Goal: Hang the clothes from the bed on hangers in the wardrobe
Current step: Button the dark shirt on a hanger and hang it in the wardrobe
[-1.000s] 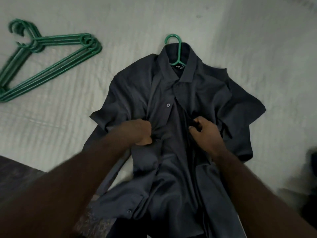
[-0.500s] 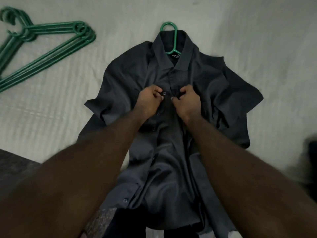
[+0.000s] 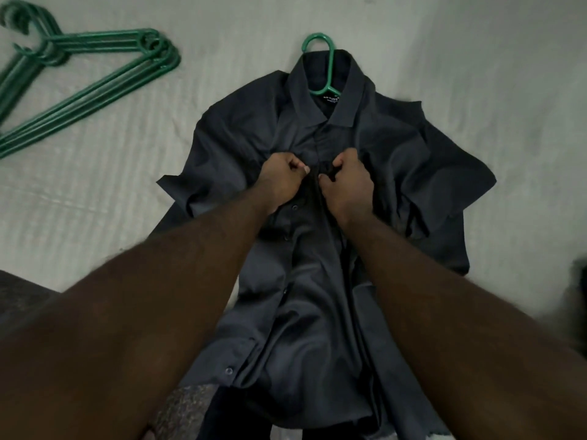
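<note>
Dark shirt (image 3: 333,281) lies flat on the bed (image 3: 95,217), hanger (image 3: 324,65) inside. Left hand (image 3: 279,182) and right hand (image 3: 347,185) pinch its front edges together, likely buttoning.

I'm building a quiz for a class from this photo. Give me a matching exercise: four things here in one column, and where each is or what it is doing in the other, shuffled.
Things:
1 shirt
2 hanger hook
3 spare hangers
4 left hand and right hand

States:
A stacked at the far left of the bed
B pinching the shirt front below the collar
C poking out of the collar
D spread on the bed, front up

Pairs: 1-D, 2-C, 3-A, 4-B
</note>
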